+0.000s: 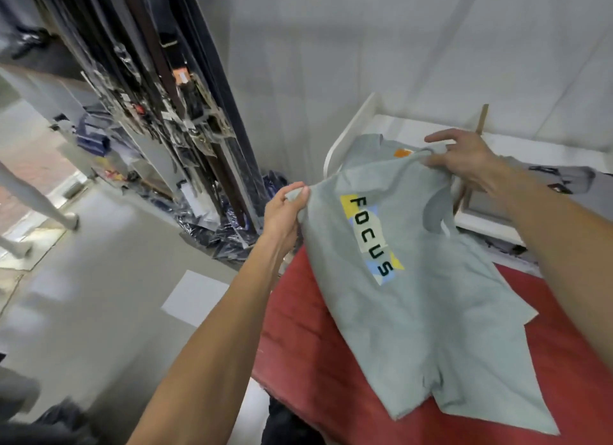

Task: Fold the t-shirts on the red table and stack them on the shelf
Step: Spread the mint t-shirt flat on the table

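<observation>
A grey t-shirt (421, 315) with a "FOCUS" print hangs stretched between my hands, its lower part trailing onto the red table (298, 355). My left hand (285, 209) pinches one shoulder corner at the left. My right hand (464, 159) grips the other shoulder by the collar, with the index finger sticking out. Behind the held shirt, a folded grey t-shirt (371, 149) with an orange neck label lies on the white shelf (351, 126).
More grey garments (564, 179) lie at the right on the white shelf surface. A rack of dark hanging clothes and belts (172, 106) stands to the left, with packaged clothes (219, 225) on the floor beneath. A mannequin's legs (36, 199) stand at far left.
</observation>
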